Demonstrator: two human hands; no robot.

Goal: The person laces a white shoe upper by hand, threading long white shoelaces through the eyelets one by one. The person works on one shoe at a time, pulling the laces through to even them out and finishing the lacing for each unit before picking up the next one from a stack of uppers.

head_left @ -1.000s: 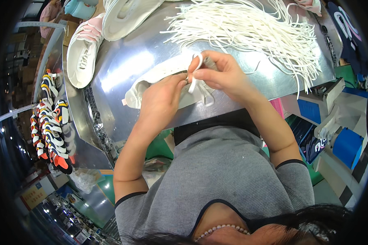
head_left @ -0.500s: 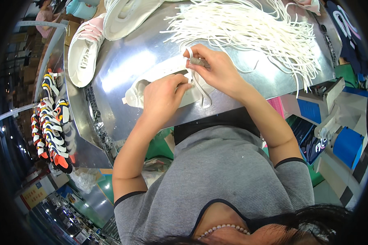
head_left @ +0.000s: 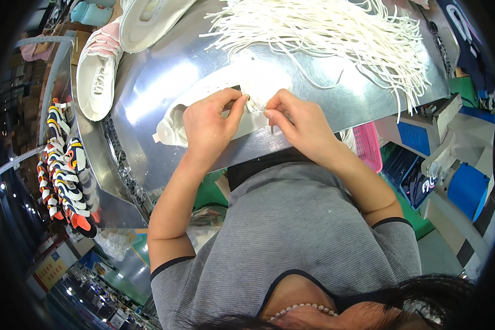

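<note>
A white shoe [head_left: 173,122] lies on the metal table beneath my hands, its pale heel tab toward the left. Over its front part, my left hand [head_left: 212,122] is closed in a pinch, thumb against forefinger, at a white shoelace [head_left: 256,104]. My right hand [head_left: 302,124] pinches the same lace a short way to the right, with a loose end hanging under the fingertips. Glare and my fingers hide the eyelets and part of the shoe's front.
A heap of loose white laces [head_left: 319,33] covers the table's far right. At the far left stand a white and pink laced shoe [head_left: 98,74] and a larger white shoe [head_left: 148,22]. Multicoloured shoes [head_left: 66,170] hang or stack left of the table. A pink basket [head_left: 367,146] sits below its right edge.
My right hand has come down and now pinches nearer the shoe; the long lace loop it held up has been drawn in. My left hand has shifted slightly up over the shoe.
</note>
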